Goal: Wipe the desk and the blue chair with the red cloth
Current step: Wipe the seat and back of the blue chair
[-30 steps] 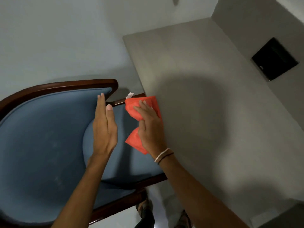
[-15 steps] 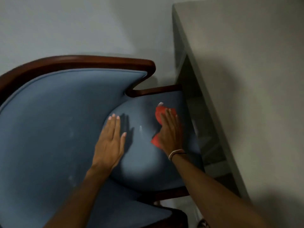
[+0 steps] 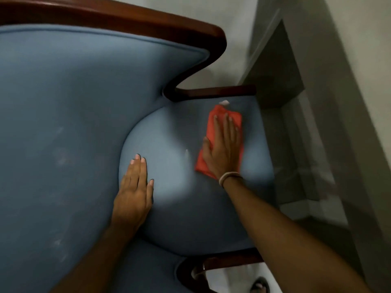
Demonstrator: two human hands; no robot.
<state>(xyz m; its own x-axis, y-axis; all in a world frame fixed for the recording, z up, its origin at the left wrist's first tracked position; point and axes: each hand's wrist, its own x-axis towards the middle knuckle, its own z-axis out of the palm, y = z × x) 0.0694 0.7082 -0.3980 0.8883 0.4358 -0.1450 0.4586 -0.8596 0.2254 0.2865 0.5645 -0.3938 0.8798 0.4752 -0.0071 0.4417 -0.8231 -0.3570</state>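
The blue chair (image 3: pixel 63 115) fills most of the view, with a dark wooden frame and a rounded seat cushion. My right hand (image 3: pixel 222 149) lies flat on the red cloth (image 3: pixel 211 123) and presses it onto the right part of the seat. A small white tag sticks out at the cloth's far end. Flat on the left side of the seat rests my left hand (image 3: pixel 135 187), fingers together, holding nothing. The grey desk (image 3: pixel 349 81) runs along the right edge, its top seen at a steep angle.
The chair's wooden arm rail (image 3: pixel 213 92) reaches toward the desk's side. Under the desk top is a dark recess (image 3: pixel 275 81). Pale floor (image 3: pixel 228 22) shows between chair and desk. A sandalled foot (image 3: pixel 260 285) is at the bottom edge.
My right hand carried the red cloth off the desk corner down onto the chair seat. My left hand dropped flat onto the seat. The view swung left, off the desk and over the chair.
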